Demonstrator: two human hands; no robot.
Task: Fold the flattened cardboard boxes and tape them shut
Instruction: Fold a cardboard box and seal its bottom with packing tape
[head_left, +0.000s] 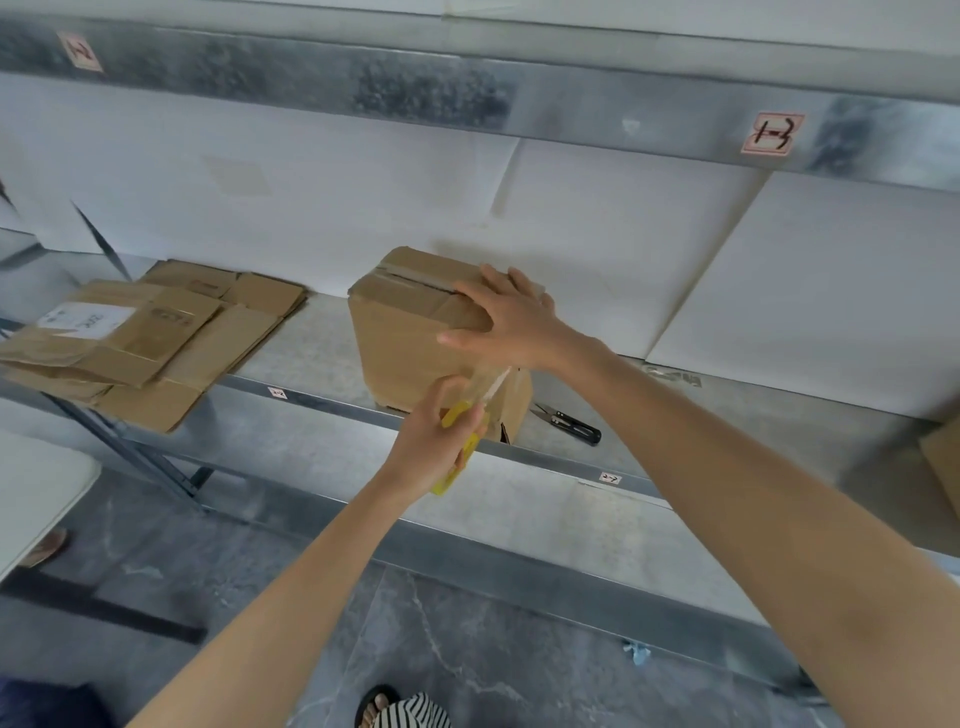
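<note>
Pressing flat on the box (405, 338) at the front edge of the shelf (311, 358), the right hand (511, 325) steadies it while the left hand (431, 444) grips a tape dispenser (454, 415); the taut tape (492, 385) could drag the box off.

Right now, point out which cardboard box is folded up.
The box under the right hand, standing on the shelf; the other boxes lie flat, stacked at the left.
</note>
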